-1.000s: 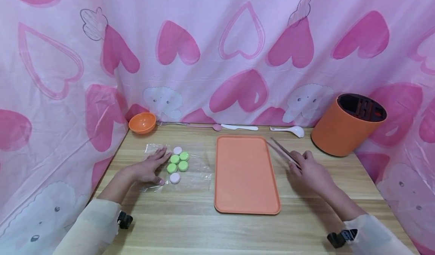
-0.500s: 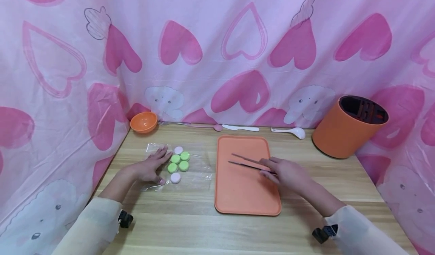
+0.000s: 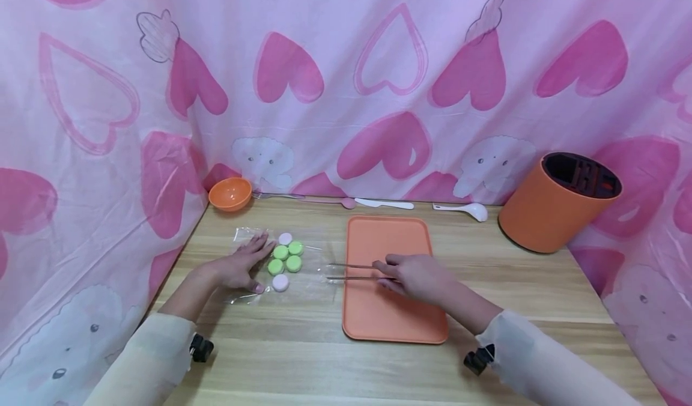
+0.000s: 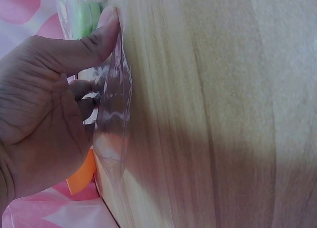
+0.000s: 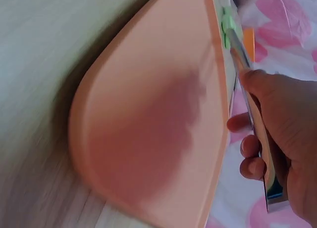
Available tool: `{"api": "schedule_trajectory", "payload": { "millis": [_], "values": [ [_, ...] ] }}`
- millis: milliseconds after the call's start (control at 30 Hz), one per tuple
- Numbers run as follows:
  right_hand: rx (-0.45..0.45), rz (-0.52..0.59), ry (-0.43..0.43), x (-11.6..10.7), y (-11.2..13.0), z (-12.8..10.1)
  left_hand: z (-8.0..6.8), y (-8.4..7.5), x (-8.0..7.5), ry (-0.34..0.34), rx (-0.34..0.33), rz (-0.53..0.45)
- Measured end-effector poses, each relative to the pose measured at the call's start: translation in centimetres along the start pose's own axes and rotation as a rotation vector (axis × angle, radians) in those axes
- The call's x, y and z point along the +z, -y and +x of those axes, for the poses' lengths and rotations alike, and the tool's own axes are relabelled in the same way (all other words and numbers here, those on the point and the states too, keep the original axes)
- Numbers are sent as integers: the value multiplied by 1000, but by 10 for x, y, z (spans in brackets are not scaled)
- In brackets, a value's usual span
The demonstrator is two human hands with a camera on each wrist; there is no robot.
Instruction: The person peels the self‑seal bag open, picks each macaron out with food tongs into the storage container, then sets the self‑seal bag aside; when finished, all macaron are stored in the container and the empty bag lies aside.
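Note:
My left hand (image 3: 240, 268) rests with spread fingers on the left edge of a clear plastic bag (image 3: 316, 292). In or on the bag lie several green macarons (image 3: 294, 263) and two pale pink macarons (image 3: 280, 283); I cannot tell which. The left wrist view has the thumb (image 4: 106, 32) against the bag's edge. Over an orange tray (image 3: 394, 328), my right hand (image 3: 418, 278) grips metal tongs (image 5: 255, 114). The two tong arms stand apart and point left, with nothing between them, their tips just past the tray's left rim and short of the macarons.
Along the back wall lie a fork (image 3: 278, 196), a pink spoon (image 3: 346, 202), a white knife (image 3: 385, 204) and a white ladle (image 3: 476, 211). An orange bowl (image 3: 230, 194) stands back left, an orange knife block (image 3: 557, 208) back right. Pink heart-print cloth (image 3: 324, 124) hangs around the wooden table (image 3: 292, 352).
My right hand has carried the tongs leftward from beyond the tray's right edge to above it, and the tong arms have turned to point left and spread apart. The left hand has stayed put.

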State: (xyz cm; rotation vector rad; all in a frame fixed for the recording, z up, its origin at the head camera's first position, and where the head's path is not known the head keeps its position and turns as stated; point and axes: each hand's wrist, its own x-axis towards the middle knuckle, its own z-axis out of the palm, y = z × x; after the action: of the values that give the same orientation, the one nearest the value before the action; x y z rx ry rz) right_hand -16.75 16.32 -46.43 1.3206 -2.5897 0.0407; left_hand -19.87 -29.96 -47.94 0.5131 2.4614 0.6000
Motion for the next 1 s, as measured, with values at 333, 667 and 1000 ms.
{"api": "schedule_trajectory", "payload": {
  "millis": [333, 667, 1000],
  "values": [
    [82, 1, 17, 17, 4, 23, 1, 0, -1, 1, -6, -10],
    [129, 130, 88, 25, 9, 41, 2, 2, 1, 0, -3, -3],
    [74, 192, 69, 34, 20, 56, 3, 2, 0, 3, -14, -7]
  ]
}}
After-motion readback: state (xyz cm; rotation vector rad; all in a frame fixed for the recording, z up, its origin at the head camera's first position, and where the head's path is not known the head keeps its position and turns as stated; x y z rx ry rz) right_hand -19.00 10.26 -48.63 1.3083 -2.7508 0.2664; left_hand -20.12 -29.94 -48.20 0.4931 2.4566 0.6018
